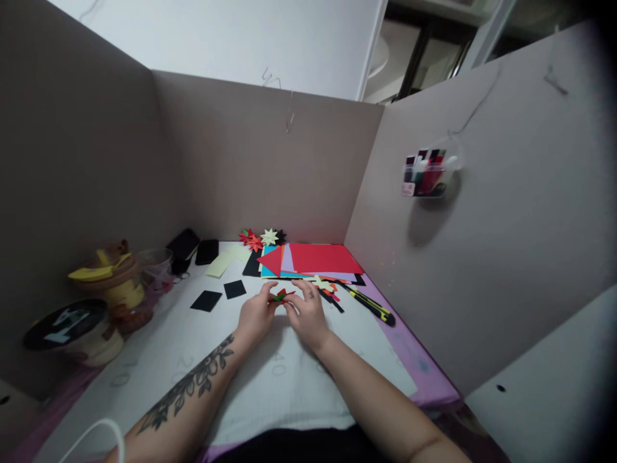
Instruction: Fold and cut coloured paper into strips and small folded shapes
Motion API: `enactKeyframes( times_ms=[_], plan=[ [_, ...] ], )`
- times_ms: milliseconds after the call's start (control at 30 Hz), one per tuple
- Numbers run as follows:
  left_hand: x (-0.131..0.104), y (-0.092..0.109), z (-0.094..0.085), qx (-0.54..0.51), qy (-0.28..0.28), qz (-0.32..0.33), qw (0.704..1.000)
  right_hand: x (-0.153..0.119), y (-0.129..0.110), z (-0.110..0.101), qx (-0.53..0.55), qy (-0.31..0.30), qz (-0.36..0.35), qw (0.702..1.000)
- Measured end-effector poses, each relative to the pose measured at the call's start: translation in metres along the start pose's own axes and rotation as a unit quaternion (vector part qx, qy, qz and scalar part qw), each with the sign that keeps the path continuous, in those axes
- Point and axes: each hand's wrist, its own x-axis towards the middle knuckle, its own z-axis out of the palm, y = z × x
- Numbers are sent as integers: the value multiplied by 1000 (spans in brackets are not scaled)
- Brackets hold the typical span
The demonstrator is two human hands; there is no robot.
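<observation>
Between my fingertips is a small folded paper piece (282,295) in red and green, held just above the white mat. My left hand (256,313) pinches its left side, and my right hand (306,315) grips it from the right; the fingers hide part of it. Just beyond my right hand lie paper scraps (332,292) in orange, black and cream. Two black paper squares (234,289) rest to the left of my left hand. Finished folded paper stars (269,236) in red, cream and black sit against the back wall.
A stack of coloured paper (321,258) lies at the back, red on top. A yellow-black box cutter (373,305) lies on the right. Lidded tub (72,334), pot (108,280) and clear cup (155,263) stand left. A clear container (429,173) hangs on the right wall.
</observation>
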Motion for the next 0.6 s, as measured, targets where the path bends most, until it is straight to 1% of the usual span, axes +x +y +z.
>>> enactKeyframes(
  times_ms=[233, 333, 400, 500, 567, 600],
  plan=[
    [-2, -4, 6, 43, 37, 49, 997, 0, 0, 4, 22, 6, 5, 1000],
    [-3, -3, 6, 50, 33, 63, 996, 1, 0, 3, 28, 5, -2, 1000],
    [-3, -2, 4, 48, 30, 61, 997, 1, 0, 3, 27, -8, -15, 999],
    [-3, 0, 3, 19, 21, 53, 998, 1, 1, 5, 15, -26, -20, 999],
    [-3, 0, 4, -24, 12, 38, 999, 0, 1, 7, 21, -27, 1, 999],
    [-2, 1, 4, -49, 11, 27, 998, 0, 1, 9, 44, -25, 19, 999]
  ],
)
